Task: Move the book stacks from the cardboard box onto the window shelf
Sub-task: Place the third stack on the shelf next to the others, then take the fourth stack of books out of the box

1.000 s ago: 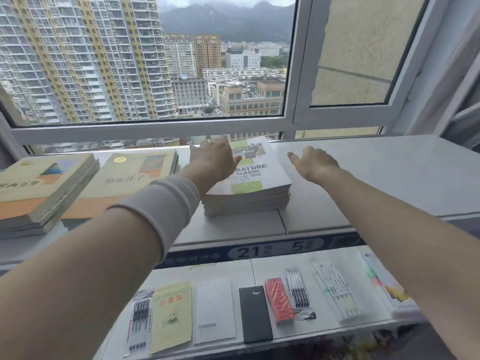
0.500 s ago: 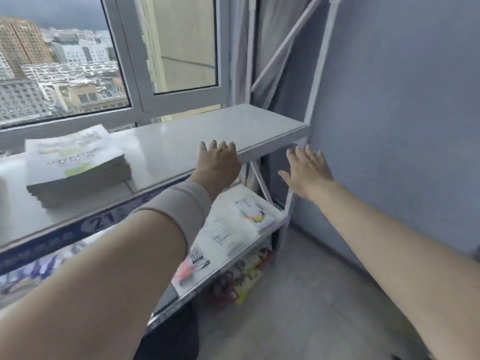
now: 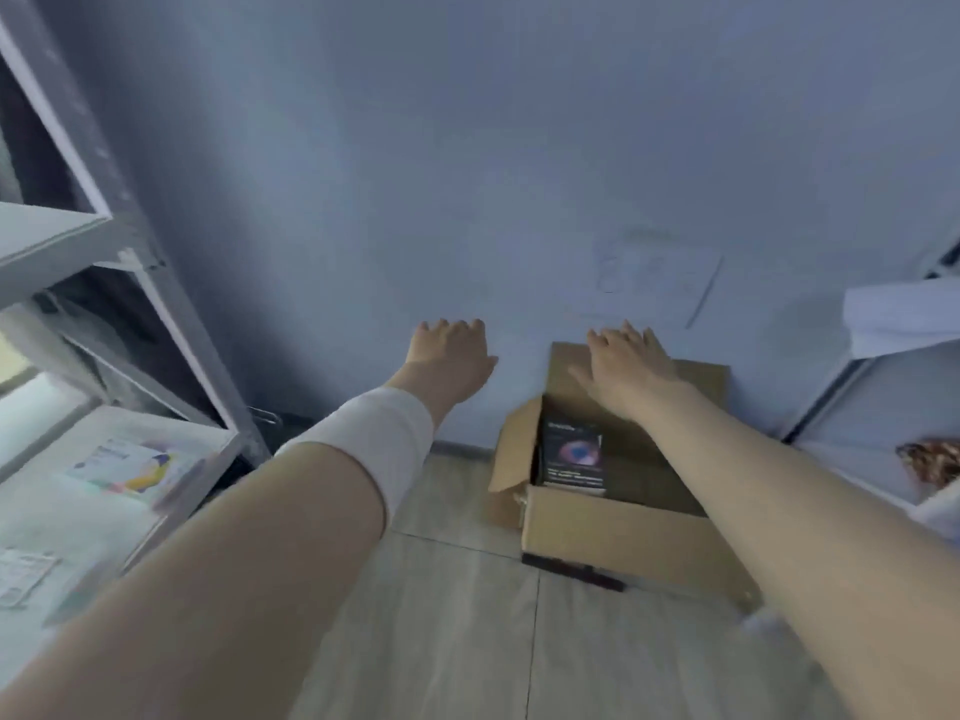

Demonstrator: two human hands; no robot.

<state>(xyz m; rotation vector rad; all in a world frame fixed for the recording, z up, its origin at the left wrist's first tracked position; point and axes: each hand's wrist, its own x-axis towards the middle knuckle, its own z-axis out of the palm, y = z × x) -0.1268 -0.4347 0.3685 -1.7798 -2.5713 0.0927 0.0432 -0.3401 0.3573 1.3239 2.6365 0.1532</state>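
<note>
An open cardboard box (image 3: 618, 532) stands on the floor against the blue wall, right of centre. Inside it lies a stack of dark books (image 3: 571, 457) whose top cover shows a reddish round picture. My right hand (image 3: 626, 363) hovers above the box's far flap, fingers spread, holding nothing. To the left of the box my left hand (image 3: 451, 356) is held out in the air, empty, with a white band on its wrist. The window shelf's right end (image 3: 47, 241) shows at the far left; the stacks on it are out of view.
A lower shelf (image 3: 119, 475) at the left carries flat stationery packs. The shelf's metal frame (image 3: 208, 366) runs down to the floor beside the wall. Another white shelf unit (image 3: 904, 324) stands at the right edge. Pale floor tiles (image 3: 467, 615) lie before the box.
My view has swung right and down, from the window shelf with its book stacks to the box on the floor. Both empty hands left the stack and now reach toward the box.
</note>
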